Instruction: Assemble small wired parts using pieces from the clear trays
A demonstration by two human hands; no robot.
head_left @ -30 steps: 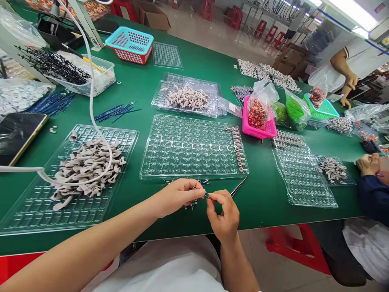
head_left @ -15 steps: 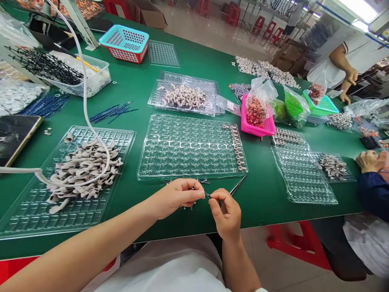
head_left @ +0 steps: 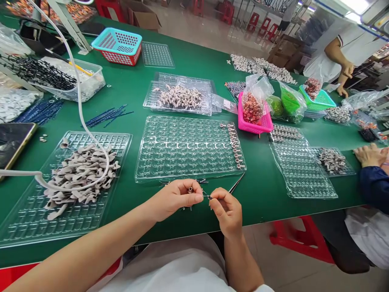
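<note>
L fingers [head_left: 192, 198] holding ring-ended pt. [head_left: 190, 190], R fingers [head_left: 217, 206] pinching tiny dk. pc. [head_left: 209, 197], wht. label [head_left: 227, 104] illegible

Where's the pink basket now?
In the head view, right of centre, the pink basket sits beside the far right corner of the middle clear tray.

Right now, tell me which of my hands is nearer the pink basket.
Right. Your right hand is on the near side of the pink basket, slightly left; your left hand sits farther left.
</note>
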